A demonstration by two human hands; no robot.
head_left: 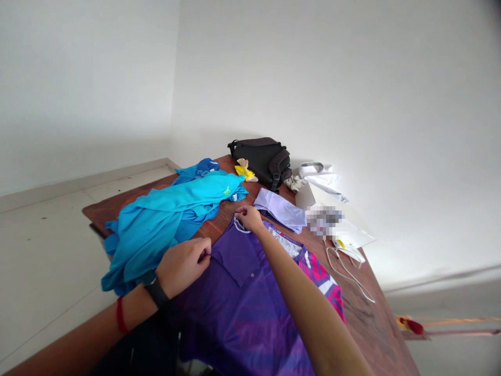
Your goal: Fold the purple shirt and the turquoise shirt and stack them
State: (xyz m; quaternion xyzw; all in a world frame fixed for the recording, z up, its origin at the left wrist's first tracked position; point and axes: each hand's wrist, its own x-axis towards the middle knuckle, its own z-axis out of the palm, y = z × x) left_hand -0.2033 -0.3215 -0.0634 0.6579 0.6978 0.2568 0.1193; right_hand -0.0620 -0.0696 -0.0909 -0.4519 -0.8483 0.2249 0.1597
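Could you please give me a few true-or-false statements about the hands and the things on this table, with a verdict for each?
1. The left hand and the right hand both grip the purple shirt. True.
2. Both wrists are bare. False: the left one wears a dark band and a red band.
3. The turquoise garment lies to the left of the purple shirt. True.
4. The black bag lies at the far end of the table. True.
5. One hand is touching the black bag. False: both are at the purple shirt.
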